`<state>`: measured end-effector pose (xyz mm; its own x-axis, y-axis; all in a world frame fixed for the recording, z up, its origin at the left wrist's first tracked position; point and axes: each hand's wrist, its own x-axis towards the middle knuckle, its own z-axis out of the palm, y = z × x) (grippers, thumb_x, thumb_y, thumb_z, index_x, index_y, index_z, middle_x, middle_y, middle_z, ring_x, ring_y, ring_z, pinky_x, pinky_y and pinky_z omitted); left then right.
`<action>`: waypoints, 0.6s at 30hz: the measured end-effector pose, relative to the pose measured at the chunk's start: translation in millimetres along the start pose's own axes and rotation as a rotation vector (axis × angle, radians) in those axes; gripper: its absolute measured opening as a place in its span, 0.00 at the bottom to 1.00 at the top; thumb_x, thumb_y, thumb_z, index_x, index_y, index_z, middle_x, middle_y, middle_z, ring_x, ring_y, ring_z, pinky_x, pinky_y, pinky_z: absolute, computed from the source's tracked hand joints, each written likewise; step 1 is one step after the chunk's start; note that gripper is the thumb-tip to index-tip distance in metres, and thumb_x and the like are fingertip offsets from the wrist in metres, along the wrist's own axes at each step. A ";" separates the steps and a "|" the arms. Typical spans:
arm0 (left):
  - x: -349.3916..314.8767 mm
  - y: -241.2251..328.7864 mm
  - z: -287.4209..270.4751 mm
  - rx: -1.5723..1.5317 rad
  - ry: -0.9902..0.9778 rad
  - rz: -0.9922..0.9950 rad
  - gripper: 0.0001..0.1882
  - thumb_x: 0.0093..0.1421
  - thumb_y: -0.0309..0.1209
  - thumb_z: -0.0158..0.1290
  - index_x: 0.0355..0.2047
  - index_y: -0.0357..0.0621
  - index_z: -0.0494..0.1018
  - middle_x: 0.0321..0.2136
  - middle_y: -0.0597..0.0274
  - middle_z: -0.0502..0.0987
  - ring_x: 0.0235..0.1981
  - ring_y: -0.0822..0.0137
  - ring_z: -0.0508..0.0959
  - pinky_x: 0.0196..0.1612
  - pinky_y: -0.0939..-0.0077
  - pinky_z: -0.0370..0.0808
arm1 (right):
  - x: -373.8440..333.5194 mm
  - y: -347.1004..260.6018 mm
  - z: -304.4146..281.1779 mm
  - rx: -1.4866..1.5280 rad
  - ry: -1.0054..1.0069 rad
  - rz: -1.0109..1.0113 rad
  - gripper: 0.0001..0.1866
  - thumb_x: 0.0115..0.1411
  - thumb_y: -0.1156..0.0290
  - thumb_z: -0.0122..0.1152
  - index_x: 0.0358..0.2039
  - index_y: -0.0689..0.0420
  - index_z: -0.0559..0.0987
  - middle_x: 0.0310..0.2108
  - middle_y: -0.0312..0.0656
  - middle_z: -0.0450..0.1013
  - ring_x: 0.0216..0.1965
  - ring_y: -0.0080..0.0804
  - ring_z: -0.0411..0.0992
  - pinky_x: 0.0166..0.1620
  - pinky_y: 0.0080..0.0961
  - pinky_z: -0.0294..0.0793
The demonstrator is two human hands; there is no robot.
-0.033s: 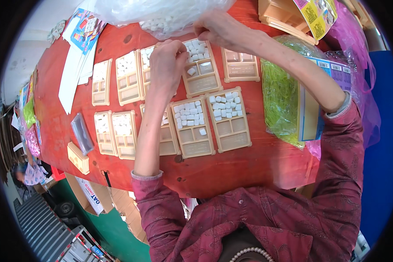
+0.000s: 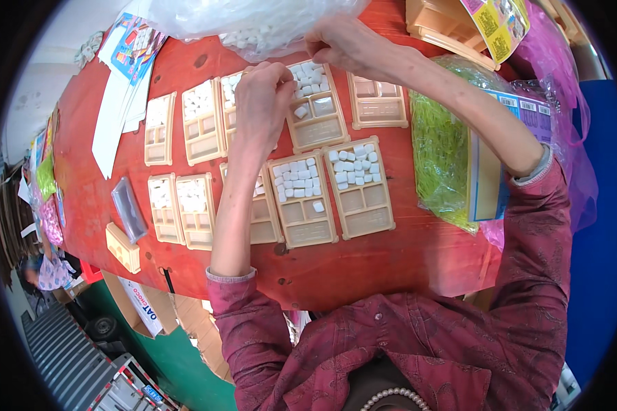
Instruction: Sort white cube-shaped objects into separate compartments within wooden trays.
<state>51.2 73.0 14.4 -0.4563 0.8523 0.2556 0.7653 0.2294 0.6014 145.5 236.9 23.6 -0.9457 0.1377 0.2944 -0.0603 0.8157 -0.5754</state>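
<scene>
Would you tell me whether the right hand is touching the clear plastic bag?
Touching: in the head view the right hand pinches the clear plastic bag's lower edge.

Bare table (image 2: 404, 264) below crowded trays (image 2: 360, 186)

Under my fingers lies a beige plastic compartment tray (image 2: 317, 116), flat on the table, top section holding small white blocks (image 2: 307, 74).

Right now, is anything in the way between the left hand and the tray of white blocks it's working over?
Nothing visible is. The left hand sits directly over the tan tray, fingertips by the white blocks. The right hand stays farther back at the clear plastic bag.
</scene>
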 end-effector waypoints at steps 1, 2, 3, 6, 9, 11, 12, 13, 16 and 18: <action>-0.6 0.7 -1.2 -0.036 0.015 -0.017 0.03 0.47 0.21 0.55 0.25 0.35 0.74 0.25 0.52 0.75 0.32 0.51 0.73 0.37 0.61 0.70 | 2.4 -3.2 -5.3 0.005 -0.127 0.170 0.04 0.44 0.80 0.58 0.20 0.68 0.73 0.21 0.51 0.72 0.27 0.43 0.73 0.30 0.36 0.69; -0.3 0.5 -0.6 -0.036 0.016 -0.016 0.03 0.47 0.21 0.55 0.25 0.35 0.74 0.25 0.52 0.75 0.32 0.51 0.73 0.37 0.61 0.70 | 0.9 -2.8 -2.9 0.004 -0.125 0.169 0.04 0.44 0.80 0.58 0.20 0.68 0.73 0.21 0.51 0.72 0.27 0.43 0.73 0.30 0.36 0.69; 0.1 -0.7 1.2 -0.011 0.017 0.019 0.03 0.47 0.20 0.55 0.24 0.35 0.74 0.25 0.52 0.74 0.32 0.52 0.73 0.37 0.61 0.70 | -1.9 -2.2 1.7 -0.027 -0.149 0.099 0.04 0.44 0.81 0.58 0.21 0.68 0.73 0.21 0.52 0.72 0.27 0.44 0.73 0.30 0.36 0.70; -0.1 -5.4 6.1 0.035 0.023 0.074 0.03 0.47 0.20 0.55 0.24 0.35 0.73 0.24 0.52 0.74 0.31 0.52 0.72 0.37 0.61 0.69 | -6.8 -10.7 9.9 -0.092 -0.170 0.049 0.04 0.45 0.81 0.58 0.22 0.68 0.74 0.22 0.53 0.71 0.27 0.46 0.73 0.31 0.36 0.70; -0.4 -6.7 7.1 0.059 0.023 0.102 0.03 0.47 0.20 0.55 0.23 0.35 0.73 0.23 0.52 0.73 0.31 0.52 0.72 0.36 0.61 0.69 | -8.2 -19.3 7.4 -0.113 -0.167 0.097 0.05 0.45 0.81 0.59 0.23 0.69 0.74 0.24 0.55 0.71 0.28 0.48 0.73 0.33 0.37 0.71; 0.3 -5.8 7.1 0.061 0.020 0.111 0.03 0.46 0.19 0.55 0.23 0.35 0.73 0.22 0.53 0.73 0.30 0.52 0.72 0.36 0.61 0.69 | -9.7 -18.6 6.1 -0.100 -0.165 0.123 0.05 0.45 0.81 0.60 0.23 0.69 0.74 0.25 0.56 0.71 0.29 0.50 0.73 0.33 0.37 0.71; 0.8 -4.7 6.9 0.048 0.011 0.099 0.03 0.46 0.19 0.55 0.24 0.35 0.73 0.22 0.53 0.73 0.31 0.52 0.72 0.36 0.61 0.69 | -12.1 -16.0 7.1 -0.093 -0.098 0.072 0.06 0.45 0.81 0.60 0.24 0.69 0.74 0.26 0.56 0.71 0.29 0.50 0.73 0.34 0.37 0.71; 1.3 -3.4 6.4 0.036 0.001 0.086 0.03 0.47 0.19 0.55 0.24 0.35 0.73 0.23 0.53 0.73 0.31 0.52 0.72 0.36 0.61 0.69 | -13.6 -13.9 7.4 -0.086 -0.031 0.021 0.06 0.45 0.81 0.60 0.25 0.69 0.74 0.26 0.57 0.72 0.30 0.50 0.73 0.34 0.37 0.71; -1.4 -0.6 -0.7 0.031 0.008 0.046 0.04 0.48 0.19 0.55 0.26 0.35 0.74 0.24 0.53 0.74 0.31 0.52 0.72 0.37 0.62 0.69 | -10.3 -15.8 9.5 -0.084 -0.149 0.067 0.08 0.45 0.81 0.61 0.26 0.69 0.72 0.25 0.56 0.71 0.29 0.50 0.72 0.34 0.38 0.71; -0.7 1.7 -1.0 0.017 0.012 0.046 0.04 0.48 0.20 0.55 0.27 0.34 0.74 0.24 0.53 0.74 0.32 0.52 0.72 0.37 0.62 0.69 | -12.5 -7.3 10.9 -0.110 -0.105 -0.007 0.08 0.46 0.81 0.61 0.26 0.69 0.72 0.24 0.55 0.71 0.28 0.50 0.72 0.33 0.38 0.70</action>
<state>52.4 72.3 16.0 -0.4263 0.8562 0.2918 0.7930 0.1985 0.5760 154.4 223.1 15.8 -0.9739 0.0772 0.2135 -0.0371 0.8736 -0.4852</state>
